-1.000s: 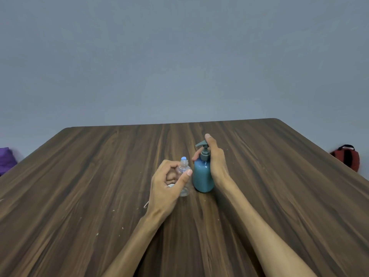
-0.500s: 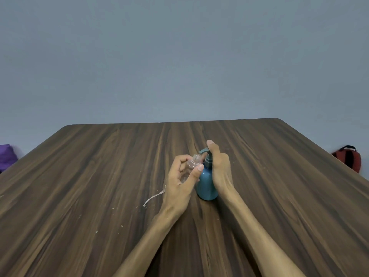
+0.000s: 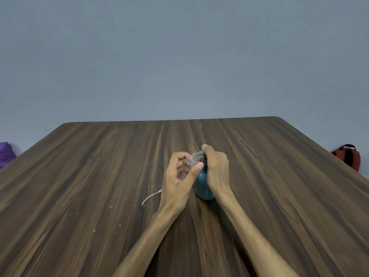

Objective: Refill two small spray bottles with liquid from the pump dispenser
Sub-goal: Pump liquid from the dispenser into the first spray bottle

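Observation:
A blue pump dispenser point(image 3: 202, 184) stands upright near the middle of the wooden table point(image 3: 99, 176). My right hand point(image 3: 216, 170) wraps around its neck, with the index finger lying on top of the pump head. My left hand point(image 3: 179, 176) holds a small clear spray bottle point(image 3: 191, 159), tilted, its open mouth right under the pump's spout. A thin white spray tube point(image 3: 151, 195) lies on the table just left of my left wrist; its cap end is hidden behind the hand. Only one small bottle is visible.
Small white specks are scattered on the table in front of the tube. A purple object point(image 3: 6, 153) sits beyond the table's left edge and a red bag point(image 3: 348, 158) beyond the right edge. A grey wall stands behind.
My left hand has lifted the small bottle off the table, without its spray top, and tilted it up to the pump spout. The white tube now lies exposed on the table.

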